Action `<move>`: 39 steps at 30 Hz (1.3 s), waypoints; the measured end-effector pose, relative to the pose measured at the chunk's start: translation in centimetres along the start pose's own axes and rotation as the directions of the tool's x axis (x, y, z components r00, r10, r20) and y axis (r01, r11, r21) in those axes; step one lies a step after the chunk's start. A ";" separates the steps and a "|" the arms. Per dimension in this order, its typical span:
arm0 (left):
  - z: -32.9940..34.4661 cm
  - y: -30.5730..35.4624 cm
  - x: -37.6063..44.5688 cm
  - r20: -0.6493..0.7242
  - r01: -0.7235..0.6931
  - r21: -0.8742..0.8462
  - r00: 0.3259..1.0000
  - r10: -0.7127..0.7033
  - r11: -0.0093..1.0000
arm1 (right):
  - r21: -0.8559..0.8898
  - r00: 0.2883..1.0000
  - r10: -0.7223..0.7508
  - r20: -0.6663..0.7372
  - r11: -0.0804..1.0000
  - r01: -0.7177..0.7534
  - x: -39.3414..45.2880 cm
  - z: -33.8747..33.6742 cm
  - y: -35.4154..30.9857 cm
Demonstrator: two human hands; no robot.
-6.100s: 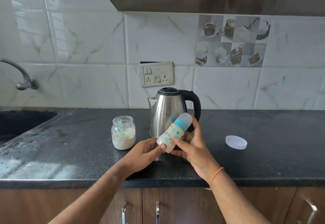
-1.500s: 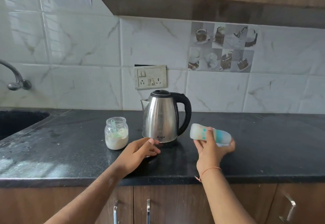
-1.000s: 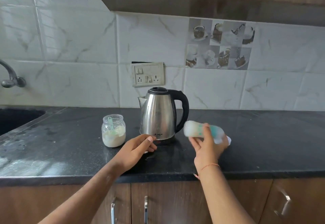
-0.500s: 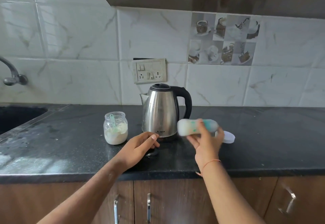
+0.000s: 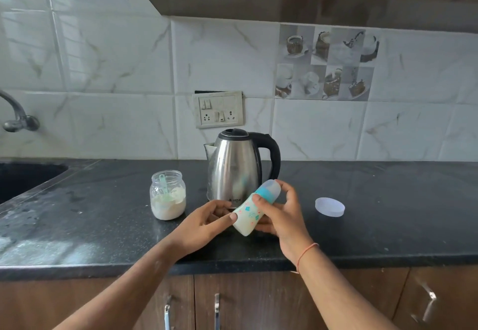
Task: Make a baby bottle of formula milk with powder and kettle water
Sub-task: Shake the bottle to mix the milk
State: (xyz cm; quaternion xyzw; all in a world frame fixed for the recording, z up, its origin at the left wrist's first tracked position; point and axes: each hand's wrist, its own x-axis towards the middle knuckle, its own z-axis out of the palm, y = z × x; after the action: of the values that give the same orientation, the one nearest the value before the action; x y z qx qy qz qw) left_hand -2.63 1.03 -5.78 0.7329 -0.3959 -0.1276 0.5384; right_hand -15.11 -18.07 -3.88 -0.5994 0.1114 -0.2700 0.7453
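A capped baby bottle [image 5: 252,212] with a teal collar, full of white milk, tilts with its cap up to the right, above the counter in front of the steel kettle [image 5: 235,166]. My right hand [image 5: 280,213] grips it around the collar and body. My left hand [image 5: 207,222] touches the bottle's lower end with thumb and fingertips. An open glass jar of white powder [image 5: 168,195] with a green scoop inside stands left of the kettle.
The jar's white lid [image 5: 329,206] lies on the black counter [image 5: 388,200] to the right. A sink [image 5: 23,177] and tap [image 5: 15,117] are at far left. A wall socket panel [image 5: 218,109] sits behind the kettle. Cabinet doors [image 5: 258,303] are below.
My right hand stopped swinging the bottle sideways and brought it to a tilted cap-up pose. My left hand lifted from the counter and now touches the bottle's base.
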 end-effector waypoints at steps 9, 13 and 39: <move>3.1 0.5 1.5 0.013 -0.044 0.181 0.999 0.043 0.983 | -0.003 1.000 0.007 0.006 1.000 -0.007 1.1 -0.1 0.1; 3.0 0.7 0.8 -0.124 -0.065 0.122 0.989 0.080 0.990 | 0.004 0.999 0.041 0.003 0.999 -0.041 1.6 -0.3 0.2; 3.1 -0.7 0.5 -0.226 -0.298 0.228 0.910 0.348 0.927 | -0.098 0.985 0.080 0.150 0.993 -0.066 2.3 -0.7 0.7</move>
State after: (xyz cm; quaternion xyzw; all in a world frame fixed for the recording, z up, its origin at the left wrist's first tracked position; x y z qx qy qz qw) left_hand -3.85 -1.35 -7.51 0.7150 -0.4476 0.0995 0.5277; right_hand -13.35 -19.81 -4.32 -0.6479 0.0879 -0.1898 0.7324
